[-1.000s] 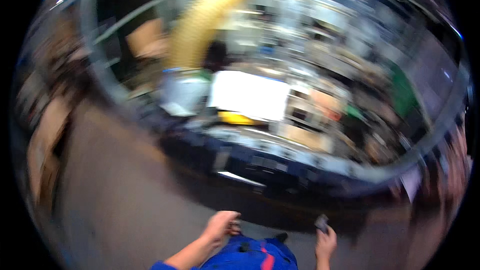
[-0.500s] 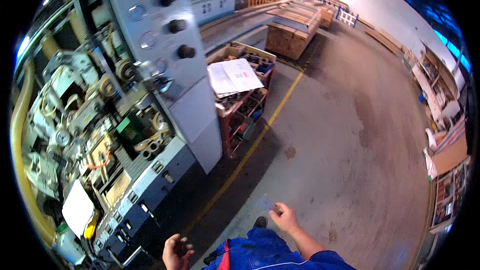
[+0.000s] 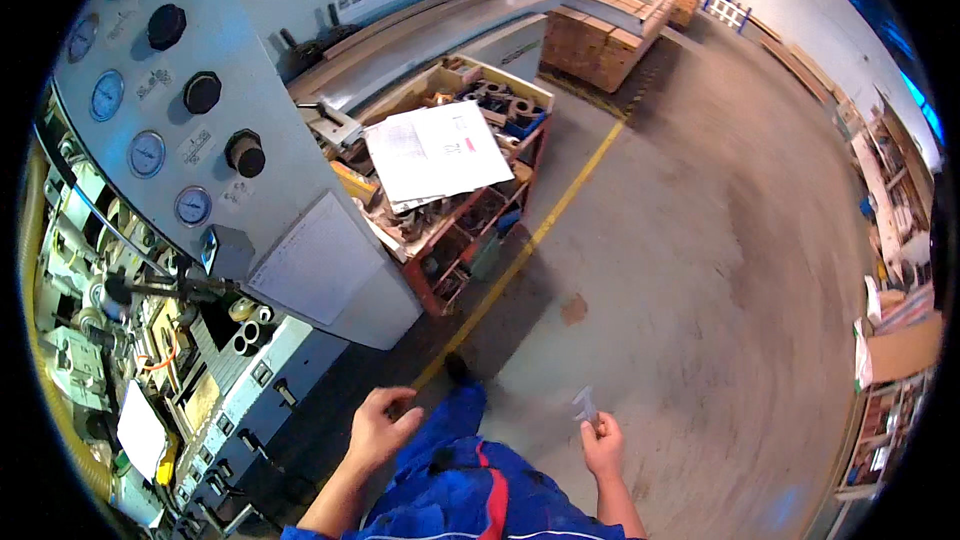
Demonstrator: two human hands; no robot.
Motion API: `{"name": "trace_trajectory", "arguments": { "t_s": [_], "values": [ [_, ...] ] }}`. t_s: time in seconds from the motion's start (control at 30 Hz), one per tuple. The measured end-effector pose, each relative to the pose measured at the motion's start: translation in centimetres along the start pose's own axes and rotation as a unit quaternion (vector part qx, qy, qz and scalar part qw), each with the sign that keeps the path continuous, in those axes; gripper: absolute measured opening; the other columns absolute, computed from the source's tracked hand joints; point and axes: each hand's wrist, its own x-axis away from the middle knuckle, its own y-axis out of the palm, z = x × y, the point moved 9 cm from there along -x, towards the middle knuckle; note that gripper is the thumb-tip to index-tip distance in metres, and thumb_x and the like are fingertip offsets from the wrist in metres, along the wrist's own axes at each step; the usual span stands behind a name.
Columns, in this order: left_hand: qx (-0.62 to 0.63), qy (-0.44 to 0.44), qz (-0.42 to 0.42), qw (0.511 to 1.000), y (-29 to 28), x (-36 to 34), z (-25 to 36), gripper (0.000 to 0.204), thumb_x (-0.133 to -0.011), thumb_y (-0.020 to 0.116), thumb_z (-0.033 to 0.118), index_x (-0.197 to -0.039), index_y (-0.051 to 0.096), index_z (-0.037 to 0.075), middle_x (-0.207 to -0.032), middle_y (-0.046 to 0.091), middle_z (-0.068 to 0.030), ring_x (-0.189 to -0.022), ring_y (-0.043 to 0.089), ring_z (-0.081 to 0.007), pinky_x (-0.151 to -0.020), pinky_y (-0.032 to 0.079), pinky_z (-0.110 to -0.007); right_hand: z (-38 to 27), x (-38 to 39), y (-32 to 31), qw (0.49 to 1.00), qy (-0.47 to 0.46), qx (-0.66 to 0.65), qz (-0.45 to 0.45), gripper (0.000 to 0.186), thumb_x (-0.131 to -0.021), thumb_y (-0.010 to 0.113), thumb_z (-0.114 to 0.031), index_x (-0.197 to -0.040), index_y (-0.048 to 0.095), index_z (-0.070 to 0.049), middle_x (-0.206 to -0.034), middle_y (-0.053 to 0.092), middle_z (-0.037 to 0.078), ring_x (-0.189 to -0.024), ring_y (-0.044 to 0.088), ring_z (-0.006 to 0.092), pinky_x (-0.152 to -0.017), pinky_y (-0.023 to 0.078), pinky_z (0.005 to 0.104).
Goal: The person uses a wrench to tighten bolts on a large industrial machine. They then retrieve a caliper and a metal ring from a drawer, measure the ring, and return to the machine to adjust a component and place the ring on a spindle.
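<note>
Holds a grey caliper-like tool (image 3: 585,403) one-handed — could drop it on the hard floor (image 3: 660,320).
Has the right hand (image 3: 603,445) clamped on its lower end at near right, the left hand (image 3: 380,432) at near left with thumb and fingers apart. Could lose the tool through a loosened grip — or, brushing too close, sweep papers (image 3: 435,155) off the cart (image 3: 530,90) farther left.

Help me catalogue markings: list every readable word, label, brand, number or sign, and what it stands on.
Large white papers: dark and red marks, not copied out.
Gauges: dial marks, too small to read.
Knob labels: too small.
Panel sheet: faint marks, too blurred.
Upper cabinet: markings, too blurred.
</note>
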Motion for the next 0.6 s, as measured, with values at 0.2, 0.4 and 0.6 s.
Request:
{"name": "trace_trajectory", "arguments": {
  "t_s": [0.2,0.4,0.6],
  "values": [
    [-0.273,0.224,0.059,0.934,3.7,-17.5,5.9,0.048,-0.08,0.08,0.028,-0.124,0.066,0.011,-0.106,0.064,-0.0113,-0.1,0.062,-0.0337,-0.086,0.054,-0.045,-1.4,-11.4,2.2,0.998,0.062,0.029,0.008,0.029,-0.091,0.073,-0.009,-0.116,0.064,0.002,-0.078,0.061,-0.001,-0.067,0.054,0.0086,-0.064,0.046,0.0269],
    [-0.372,0.349,0.153,0.846,8.2,-35.2,10.3,0.031,-0.082,0.065,0.017,-0.112,0.063,0.01,-0.09,0.057,-0.005,-0.087,0.06,-0.0243,-0.068,0.047,-0.038,-7.7,-21.8,4.4,0.996,0.087,0.002,0.034,0.028,-0.094,0.072,-0.009,-0.118,0.063,0.003,-0.084,0.062,-0.003,-0.074,0.054,0.0069,-0.067,0.047,0.0251],
    [-0.463,0.31,0.131,0.82,12.1,-47.1,11.5,0.039,-0.086,0.061,0.018,-0.122,0.063,0.002,-0.093,0.061,-0.0061,-0.09,0.059,-0.0229,-0.07,0.046,-0.037,-10.6,-32.8,7.7,0.993,0.087,0.083,-0.014,0.031,-0.092,0.074,-0.011,-0.118,0.065,0.002,-0.086,0.067,0.001,-0.077,0.059,0.008,-0.07,0.049,0.0258]
  ]
}}
